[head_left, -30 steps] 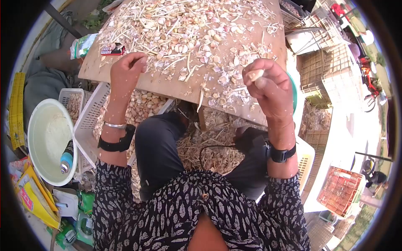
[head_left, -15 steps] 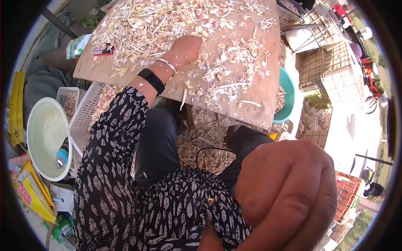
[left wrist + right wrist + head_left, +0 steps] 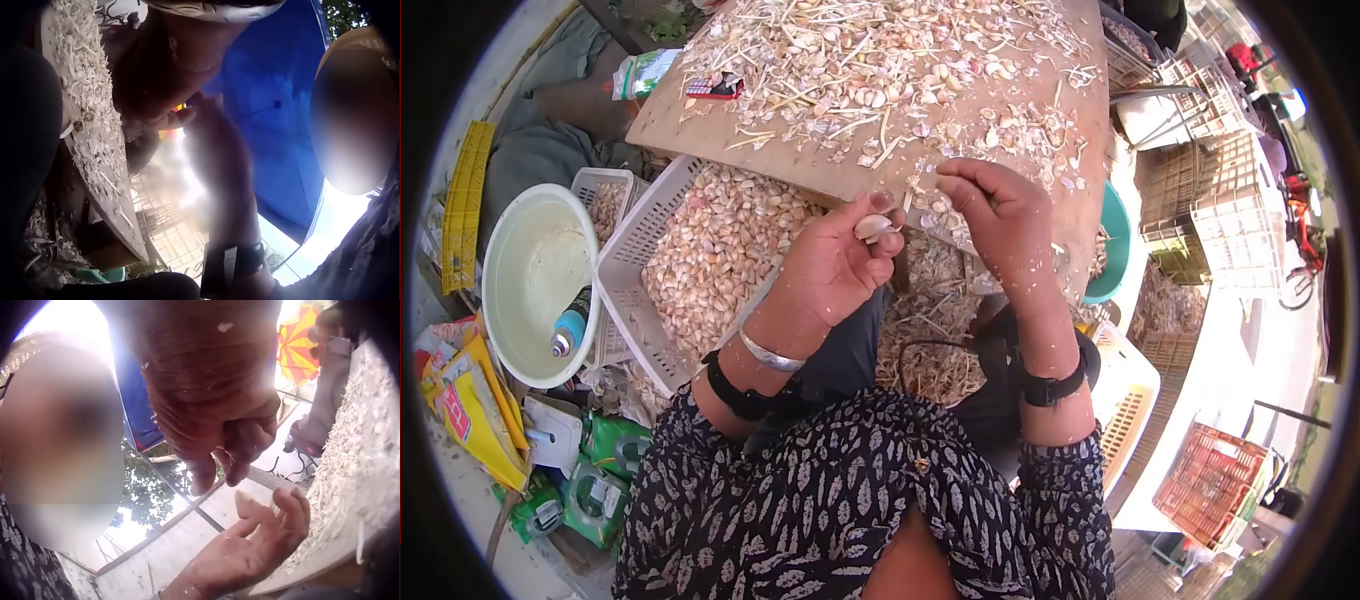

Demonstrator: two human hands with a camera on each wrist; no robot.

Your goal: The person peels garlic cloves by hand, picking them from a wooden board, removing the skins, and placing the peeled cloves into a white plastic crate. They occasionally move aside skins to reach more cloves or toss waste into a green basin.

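Observation:
My left hand (image 3: 830, 255), palm turned up over the lap, holds a pale garlic clove (image 3: 873, 228) between thumb and fingers. To its right, my right hand (image 3: 1008, 225) is held near the table's front edge, its fingers curled and thumb close to the index finger; nothing shows between them. In the right wrist view the curled right fingers (image 3: 203, 478) are just above the left hand (image 3: 244, 556). Garlic cloves, dry skins and stalks (image 3: 870, 75) lie spread over the wooden table (image 3: 780, 165).
A white crate (image 3: 630, 260) full of garlic cloves (image 3: 720, 250) stands at the left, beside a pale basin (image 3: 540, 280) with a bottle (image 3: 572, 325) in it. A teal bowl (image 3: 1112, 245) stands by the table's right edge. Stacked crates (image 3: 1230, 200) are further right.
The left hand reached over the table and is now back over the lap, holding a clove. My right hand, which held a clove earlier, went close to the head camera and came back beside the left.

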